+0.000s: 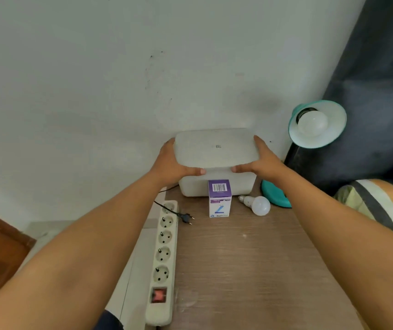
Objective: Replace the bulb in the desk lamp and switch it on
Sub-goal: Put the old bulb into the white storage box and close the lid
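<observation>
Gripping white box lid [215, 148]: left hand [172, 163] and right hand [261, 160] clamp its ends. Plug [187, 217] lies loose beside power strip [163, 256]. Spare bulb [257, 204] on desk; lamp [316, 125] has bulb fitted. Plug-in and switch-on remain.

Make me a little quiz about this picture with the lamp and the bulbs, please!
1. True or false: the black plug is pushed into the power strip.
2. What are the left hand and right hand holding? A) the loose bulb B) the white box lid C) the small carton
3. Fill in: the loose bulb lies on the table to the ___ of the small carton.

Key
1. False: the plug lies loose beside the strip.
2. B: both hands grip the white box lid at its ends, above the box.
3. Right. Another bulb sits in the teal lamp.
</observation>
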